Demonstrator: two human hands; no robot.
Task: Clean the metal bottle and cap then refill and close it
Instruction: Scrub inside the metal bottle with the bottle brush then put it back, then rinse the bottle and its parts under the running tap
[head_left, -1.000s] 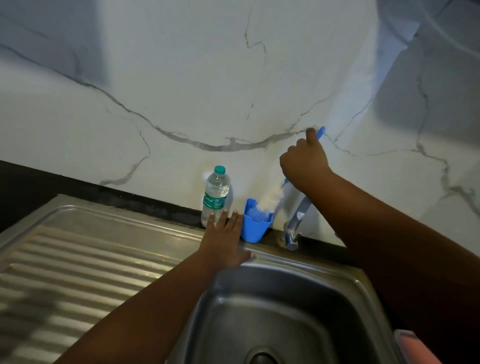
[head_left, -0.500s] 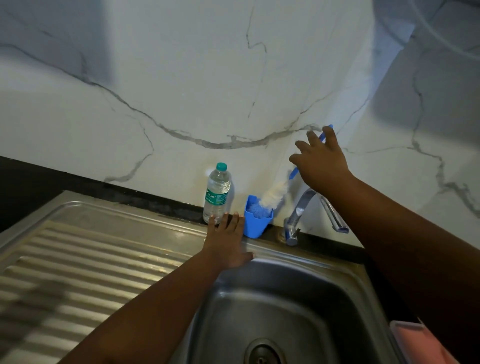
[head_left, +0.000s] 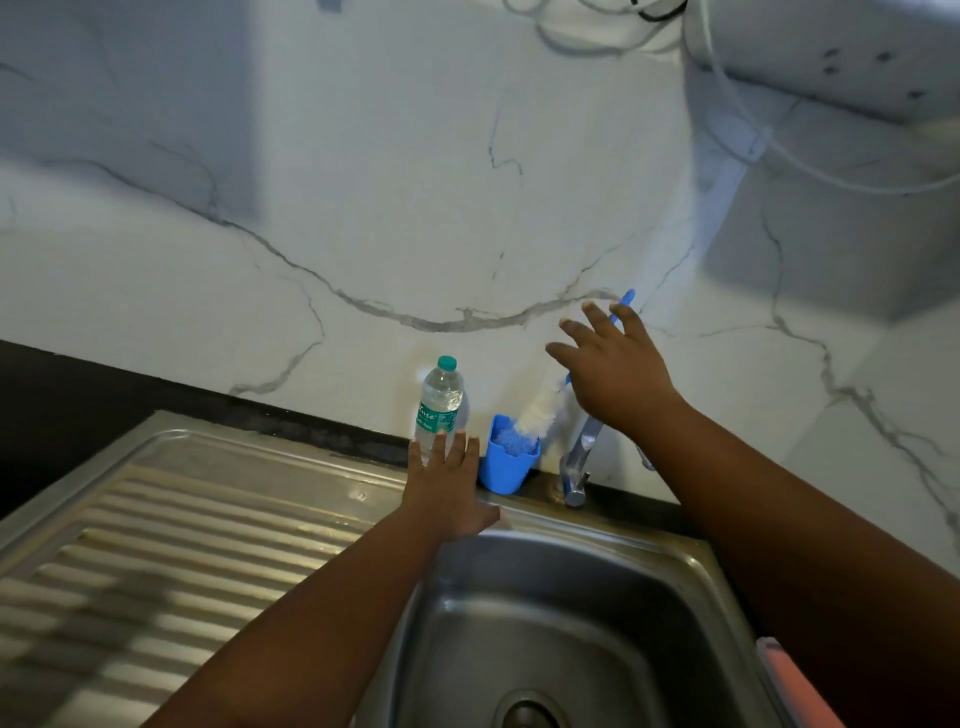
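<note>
A bottle brush (head_left: 537, 410) with a white head and blue handle leans in a blue cup (head_left: 506, 465) against the wall behind the sink. My right hand (head_left: 610, 366) hovers over the brush handle with fingers spread, holding nothing; the handle's tip pokes out above my fingers. My left hand (head_left: 444, 486) lies flat on the steel sink rim (head_left: 649, 540), fingers straight, just in front of a clear plastic water bottle (head_left: 439, 402). No metal bottle or cap is in view.
A chrome tap (head_left: 579, 457) stands right of the blue cup, partly behind my right wrist. The sink basin (head_left: 561, 639) with its drain lies below. A ribbed steel drainboard (head_left: 171, 540) spreads left. A pink container (head_left: 795, 686) sits at the lower right. Marble wall behind.
My right hand went from gripping the brush handle to fingers spread off it; the brush now rests in the cup. The left hand stayed on the sink rim. The view tilted upward.
</note>
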